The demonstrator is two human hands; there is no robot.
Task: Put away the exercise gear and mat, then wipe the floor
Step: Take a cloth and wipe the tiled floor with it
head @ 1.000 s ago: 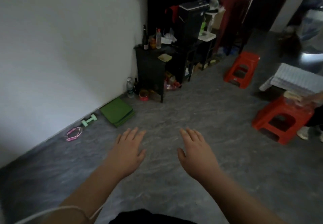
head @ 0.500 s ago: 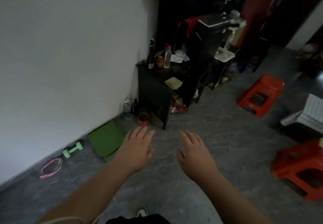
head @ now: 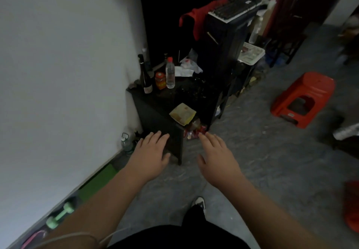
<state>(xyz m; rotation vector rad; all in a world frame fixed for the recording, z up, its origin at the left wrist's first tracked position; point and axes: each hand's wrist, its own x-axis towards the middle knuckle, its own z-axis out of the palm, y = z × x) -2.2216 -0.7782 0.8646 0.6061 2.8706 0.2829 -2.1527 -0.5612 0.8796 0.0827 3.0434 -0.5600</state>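
From the head camera, the left hand (head: 149, 155) and right hand (head: 217, 163) are both spread flat and hold nothing. The green mat (head: 97, 182) lies folded by the wall, down and left of the left hand, which is nearer. Past it sit the green dumbbell (head: 60, 215) and something pink (head: 32, 239), maybe a rope.

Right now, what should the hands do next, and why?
Probably reach the left hand down to the dumbbell by the wall. Both hands, the right hand too, are open and hold nothing, and the dumbbell, the green mat and a pink band lie on the floor.
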